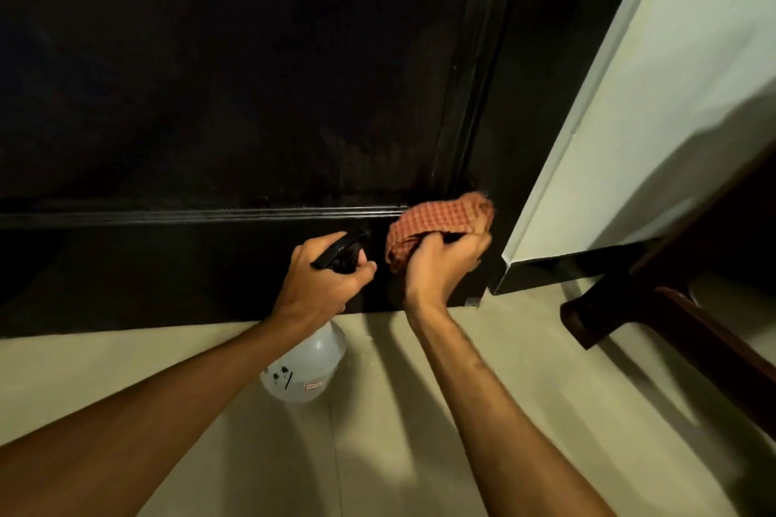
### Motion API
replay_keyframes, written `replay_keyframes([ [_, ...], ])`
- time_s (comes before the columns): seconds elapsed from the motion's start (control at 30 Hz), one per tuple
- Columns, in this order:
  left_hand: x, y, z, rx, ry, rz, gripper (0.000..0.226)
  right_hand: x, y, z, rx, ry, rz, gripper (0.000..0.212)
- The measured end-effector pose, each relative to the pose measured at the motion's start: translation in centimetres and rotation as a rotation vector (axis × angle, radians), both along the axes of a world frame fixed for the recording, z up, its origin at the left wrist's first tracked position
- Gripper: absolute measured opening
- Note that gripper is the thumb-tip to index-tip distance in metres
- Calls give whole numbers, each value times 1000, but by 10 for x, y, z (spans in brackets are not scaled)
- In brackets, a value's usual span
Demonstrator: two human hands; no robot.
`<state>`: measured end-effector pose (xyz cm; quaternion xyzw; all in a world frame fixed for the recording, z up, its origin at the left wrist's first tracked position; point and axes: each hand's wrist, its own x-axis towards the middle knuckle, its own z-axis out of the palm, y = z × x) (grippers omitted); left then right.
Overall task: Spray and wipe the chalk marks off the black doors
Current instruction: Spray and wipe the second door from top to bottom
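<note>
A: Where are your hands against the tall black panelled door (218, 97)?

B: Low down, near its bottom right corner. Your right hand (441, 264) is clenched around a bunched red-and-cream checked cloth (436, 218), and the cloth is pressed to the door's bottom rail, just right of where the raised horizontal moulding ends and close to the vertical edge strip.

A: And your left?

B: Your left hand (323, 281) is wrapped tight around the neck of a translucent white plastic spray bottle (306, 365), with your forefinger curled by the black trigger head (342, 250). The nozzle points at the bottom rail, just left of the cloth. The round body of the bottle hangs below your wrist, above the pale tiled floor (420, 411), and it carries a few dark marks and a small label that is too blurred to read.

A: Can you see chalk on the door?

B: Only faint greyish smears on the dark panel above the cloth, near the corner. Whether they are chalk or damp streaks you cannot tell in this dim light.

A: What stands around you?

B: To the right of the door is a pale green wall (672, 97) with a black skirting board (575, 264) at its foot. A dark brown wooden furniture leg (621, 311) juts in from the right edge, well apart from your hands. Your two forearms cast long shadows over the floor tiles.
</note>
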<state>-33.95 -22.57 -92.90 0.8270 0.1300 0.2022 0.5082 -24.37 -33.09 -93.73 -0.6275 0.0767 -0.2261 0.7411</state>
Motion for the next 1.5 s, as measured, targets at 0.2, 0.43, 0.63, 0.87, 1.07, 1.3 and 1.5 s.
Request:
replay_keyframes([
  [0.2, 11, -5, 18, -30, -29, 32, 15, 35, -22, -8, 189, 162, -195, 42],
  [0.43, 15, -9, 30, -40, -45, 26, 15, 42, -24, 39, -116, -218, -86, 50],
  [0.63, 3, 4, 30, -57, -21, 65, 16, 39, -20, 3, -94, 78, -159, 61],
  [0.87, -7, 19, 18, -10, 70, 194, 28, 12, -9, 12, -450, -414, 59, 51],
  [1.07, -30, 50, 25, 44, -43, 321, 25, 1, 26, 24, -354, -290, -129, 53],
  [1.3, -51, 85, 36, 45, -42, 328, 21, -1, 13, 9, -733, -515, 192, 51],
  [1.5, -58, 83, 31, 78, -46, 359, 21, 1, 39, 48, -368, -389, -195, 47],
])
